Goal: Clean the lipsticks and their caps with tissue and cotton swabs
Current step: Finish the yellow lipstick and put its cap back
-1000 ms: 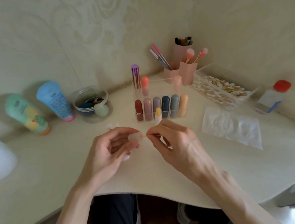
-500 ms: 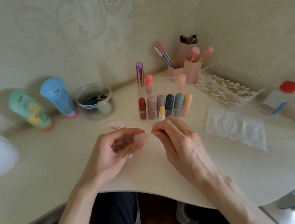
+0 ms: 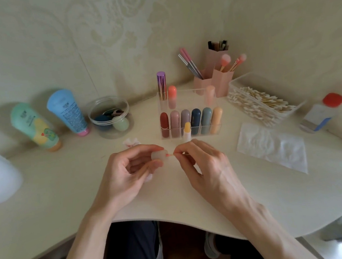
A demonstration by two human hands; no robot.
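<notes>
Two bare hands met over a pale cream tabletop (image 3: 47,191). The left hand (image 3: 128,174) curled its thumb and fingers round a small translucent whitish lipstick cap (image 3: 158,155), open end turned toward the right, with a scrap of white tissue (image 3: 149,177) tucked under the palm. The right hand (image 3: 206,163) pinched a thin wooden cotton swab (image 3: 171,154) between thumb and forefinger, its cotton tip stained pink. A second earlier that tip hung in the gap between the hands, clear of the cap. Now it touched the cap's mouth, though whether it had gone inside could not be told. That suggested swabbing of the cap was only beginning. Just behind the hands stood the uncapped lipstick, a white tube with a yellow bullet (image 3: 186,130), in front of a clear acrylic organiser (image 3: 191,90) holding more coloured lipsticks. A flat white tissue sheet (image 3: 271,147) and a clear box of cotton swabs (image 3: 242,81) lay to the right.
</notes>
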